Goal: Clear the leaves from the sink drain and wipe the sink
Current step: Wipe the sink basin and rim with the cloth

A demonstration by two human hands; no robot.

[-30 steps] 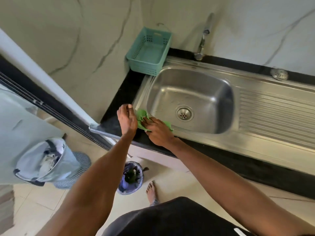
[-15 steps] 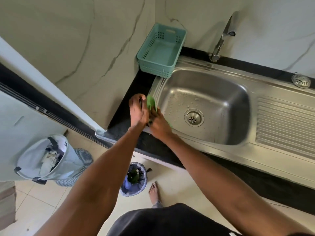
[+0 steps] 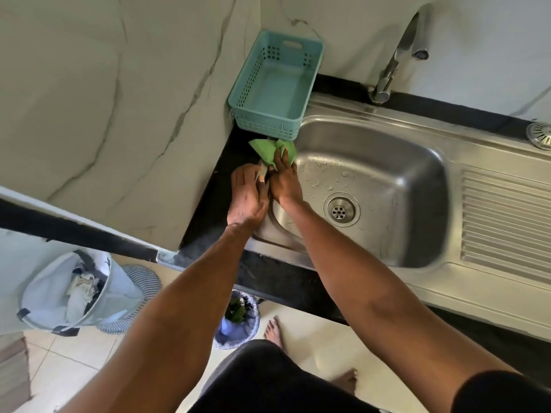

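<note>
A steel sink [image 3: 423, 162] with a round drain [image 3: 341, 209] shows water drops on its left wall; no leaves lie on the drain. My right hand [image 3: 284, 183] presses a green cloth [image 3: 267, 150] onto the sink's left rim, beside the black counter. My left hand [image 3: 246, 198] lies right next to it on the rim, fingers curled against the cloth's near end; how firmly it holds it is unclear.
A teal plastic basket [image 3: 277, 84] stands at the back left corner, just beyond the cloth. A tap [image 3: 393, 55] rises behind the sink, and a strainer [image 3: 539, 134] lies at the far right. On the floor stand a small bin [image 3: 237, 323] with leaves and a laundry bag [image 3: 71, 293].
Both hands and the green cloth have slid along the sink's left rim, from the near corner toward the teal basket.
</note>
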